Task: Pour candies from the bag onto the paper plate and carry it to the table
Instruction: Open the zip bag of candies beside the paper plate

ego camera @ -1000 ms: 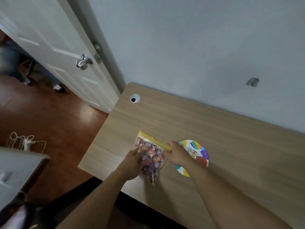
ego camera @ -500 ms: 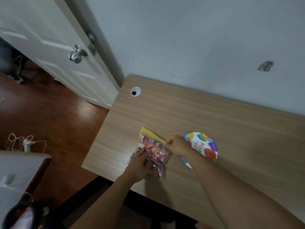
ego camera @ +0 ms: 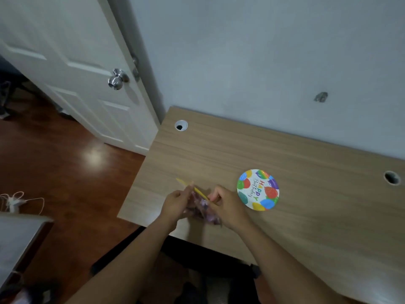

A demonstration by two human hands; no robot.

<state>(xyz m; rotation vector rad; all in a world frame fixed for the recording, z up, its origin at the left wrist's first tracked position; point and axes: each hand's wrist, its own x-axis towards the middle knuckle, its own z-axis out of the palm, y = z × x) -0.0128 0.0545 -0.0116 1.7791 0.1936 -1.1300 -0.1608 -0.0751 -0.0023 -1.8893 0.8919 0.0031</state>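
A clear zip bag of candies (ego camera: 202,208) with a yellow seal strip is held just above the wooden desk (ego camera: 306,172), near its front left corner. My left hand (ego camera: 176,201) pinches the seal strip from the left and my right hand (ego camera: 228,205) pinches it from the right, so the bag hangs between them and is mostly hidden. The round paper plate (ego camera: 258,189), printed with coloured balloons and "Happy Birthday", lies flat on the desk just right of my right hand, with nothing on it.
The desk stands against a grey wall and has cable holes at the back left (ego camera: 181,125) and at the right (ego camera: 392,177). A white door (ego camera: 87,69) with a metal knob stands open at the left over a dark wooden floor. A white cable (ego camera: 15,200) lies on the floor.
Both hands have lifted the bag off the desk and now pinch its yellow seal from either side. The right hand has moved off the plate, which now shows whole.
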